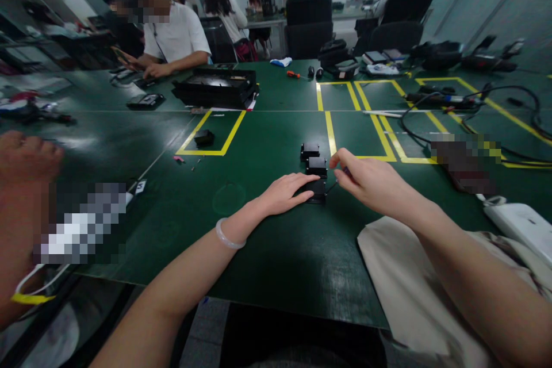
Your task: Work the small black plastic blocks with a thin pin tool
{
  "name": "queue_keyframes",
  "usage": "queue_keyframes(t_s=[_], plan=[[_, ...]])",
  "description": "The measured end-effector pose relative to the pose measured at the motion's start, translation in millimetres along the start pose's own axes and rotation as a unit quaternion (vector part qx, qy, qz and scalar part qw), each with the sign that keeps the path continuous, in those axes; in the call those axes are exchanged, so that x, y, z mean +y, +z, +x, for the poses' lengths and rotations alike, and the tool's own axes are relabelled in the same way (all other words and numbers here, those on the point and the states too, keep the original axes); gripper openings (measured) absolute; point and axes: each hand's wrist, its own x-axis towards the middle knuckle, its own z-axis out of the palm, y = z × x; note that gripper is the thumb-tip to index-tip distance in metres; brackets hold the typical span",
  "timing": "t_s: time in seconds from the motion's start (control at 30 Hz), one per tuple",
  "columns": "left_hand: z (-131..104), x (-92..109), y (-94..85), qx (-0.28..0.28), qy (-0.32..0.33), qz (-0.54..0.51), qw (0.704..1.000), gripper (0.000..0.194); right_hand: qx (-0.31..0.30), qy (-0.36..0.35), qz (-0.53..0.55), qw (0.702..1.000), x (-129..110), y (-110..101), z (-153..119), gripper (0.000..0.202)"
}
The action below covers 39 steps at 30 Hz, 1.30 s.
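Three small black blocks stand in a row on the green table [276,264]: a far one [310,150], a middle one [317,166] and a near one [318,190]. My left hand [287,191] rests against the near block, with thumb and fingers on its left side. Just right of the blocks is my right hand [360,178], its fingers curled and pinched round a thin dark thing by the near block, too small to name.
Yellow tape outlines [330,132] lie beyond the blocks. A black tray [215,87] sits back left, and black cables [457,98] back right. Beige cloth [401,276] covers the near right edge. A person's arm [26,184] reaches in at far left.
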Motion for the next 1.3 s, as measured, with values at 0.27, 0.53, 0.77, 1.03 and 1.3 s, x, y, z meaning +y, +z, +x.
queue_keyframes(t_s=[0.27, 0.53, 0.77, 1.03, 1.3], plan=[[0.5, -1.3, 1.0, -0.003, 0.003, 0.007, 1.0, 0.045, -0.014, -0.009, 0.0, 1.0, 2.5, 0.0, 0.3, 0.024], [-0.1, -1.3, 1.0, -0.001, -0.002, 0.006, 1.0, 0.045, 0.002, 0.002, -0.032, 0.999, 2.5, 2.9, 1.1, 0.032], [-0.1, 0.6, -0.7, -0.002, 0.001, 0.001, 1.0, 0.045, 0.004, -0.014, 0.012, 1.0, 1.5, 2.6, 0.8, 0.025], [0.3, -0.4, 1.0, 0.003, 0.003, 0.007, 1.0, 0.044, 0.017, -0.002, -0.034, 0.999, 3.5, 5.5, 2.2, 0.031], [-0.2, -2.3, 2.2, 0.003, 0.002, 0.011, 1.0, 0.045, 0.013, -0.004, -0.022, 1.0, 3.4, 5.0, 2.3, 0.03]])
